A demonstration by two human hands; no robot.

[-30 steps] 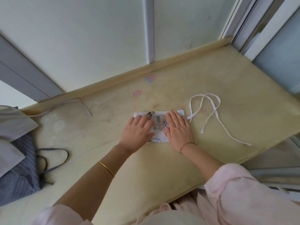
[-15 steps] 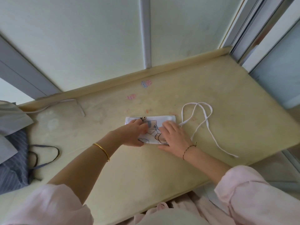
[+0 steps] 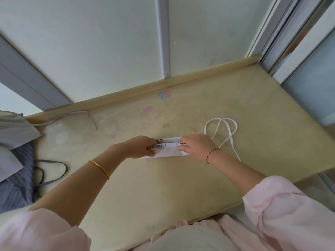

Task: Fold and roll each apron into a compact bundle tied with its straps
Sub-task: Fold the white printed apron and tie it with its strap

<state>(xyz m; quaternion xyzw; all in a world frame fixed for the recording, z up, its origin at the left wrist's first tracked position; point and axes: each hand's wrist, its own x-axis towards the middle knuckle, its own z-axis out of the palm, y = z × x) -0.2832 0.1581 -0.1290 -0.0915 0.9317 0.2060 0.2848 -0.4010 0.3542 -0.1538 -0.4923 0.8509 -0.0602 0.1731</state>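
A white apron [image 3: 169,150] with a cartoon print lies folded into a narrow strip in the middle of the yellowish table [image 3: 163,187]. My left hand [image 3: 139,147] grips its left end, fingers curled round the near edge. At the right end my right hand [image 3: 196,146] holds the fabric the same way. The near edge is lifted and turned over toward the far side. Its white straps [image 3: 225,130] trail loose in loops on the table to the right.
A dark blue striped apron [image 3: 16,180] with dark straps [image 3: 52,171] lies bunched at the table's left edge, under grey cloth [image 3: 12,131]. A pale strap [image 3: 87,116] lies along the back ledge. Window frames stand behind and to the right.
Both hands went from pressing flat on the folded apron to curling round its ends and turning the near edge over away from me.
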